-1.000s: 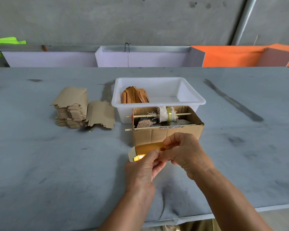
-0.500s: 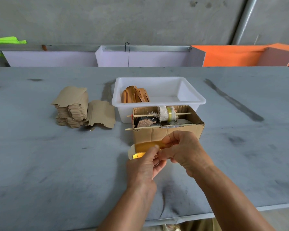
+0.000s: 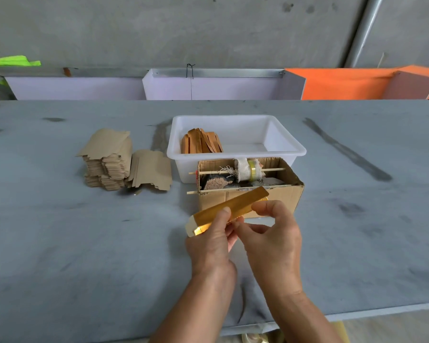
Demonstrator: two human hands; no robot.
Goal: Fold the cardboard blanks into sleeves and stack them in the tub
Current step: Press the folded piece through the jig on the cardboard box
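Observation:
A folded golden-brown cardboard sleeve [image 3: 235, 205] is held slanted above the table, its far end raised toward the right. My left hand [image 3: 212, 240] grips its lower left part, thumb on top. My right hand [image 3: 274, 240] is beside it with fingers curled; its fingertips are near the sleeve's right part, and contact is unclear. A stack of flat brown blanks [image 3: 108, 164] lies at the left, with one loose blank [image 3: 152, 173] leaning on it. The white tub [image 3: 286, 142] behind holds several folded sleeves [image 3: 201, 144] at its left end.
An open cardboard box [image 3: 290, 194] with a tape roll on a stick [image 3: 249, 168] stands right in front of the tub, just beyond my hands. The grey table [image 3: 60, 243] ends close to me. Lilac and orange panels line the far edge.
The sleeve has tilted up at its right end and now shows its full length. My right hand has slid down off the sleeve's top, toward me.

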